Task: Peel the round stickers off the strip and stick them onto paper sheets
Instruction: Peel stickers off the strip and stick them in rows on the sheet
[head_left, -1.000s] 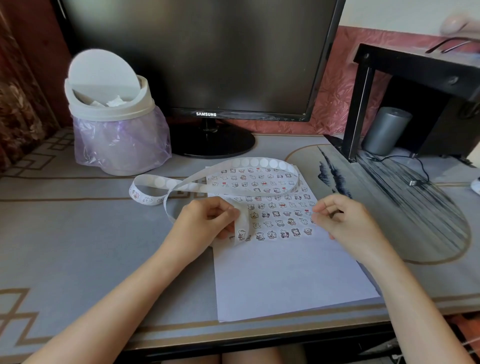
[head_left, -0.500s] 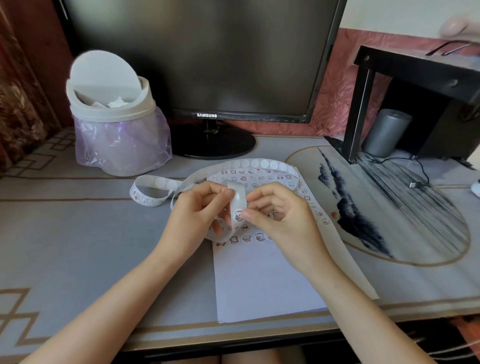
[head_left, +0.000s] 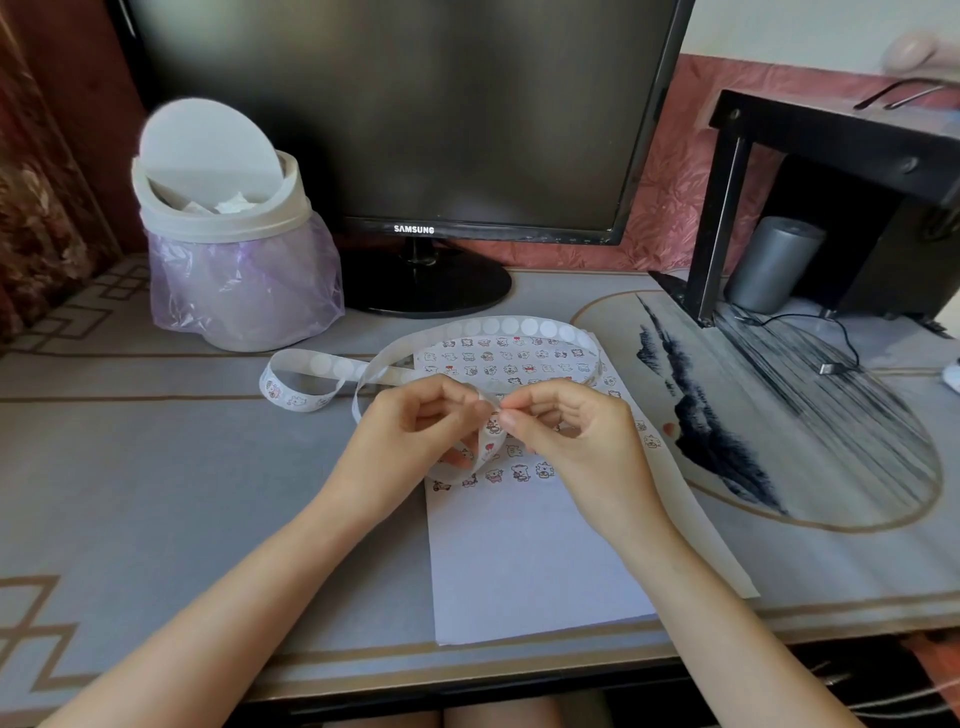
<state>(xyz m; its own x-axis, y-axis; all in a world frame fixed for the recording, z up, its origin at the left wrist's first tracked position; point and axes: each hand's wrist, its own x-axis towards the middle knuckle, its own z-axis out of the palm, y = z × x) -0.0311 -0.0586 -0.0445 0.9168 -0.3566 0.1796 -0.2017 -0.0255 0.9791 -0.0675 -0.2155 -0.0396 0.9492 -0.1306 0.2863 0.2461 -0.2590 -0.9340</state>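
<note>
A long white sticker strip (head_left: 509, 328) loops over the desk, its curled end lying at the left. My left hand (head_left: 410, 441) grips the near end of the strip above a white paper sheet (head_left: 524, 561). Rows of small round cartoon stickers (head_left: 498, 358) cover the sheet's far half. My right hand (head_left: 576, 447) meets the left one, its thumb and forefinger pinching a round sticker (head_left: 493, 423) on the strip's end. The sheet's near half is blank.
A white swing-lid bin (head_left: 228, 234) with a purple bag stands at the back left. A black monitor (head_left: 405, 119) on its stand fills the back. A black shelf (head_left: 841, 156) with a grey speaker (head_left: 774, 265) and a cable sits at the right.
My right hand has moved left from the sheet's right edge to the strip end held by my left hand, and now pinches a sticker there. The strip end has been raised a little.
</note>
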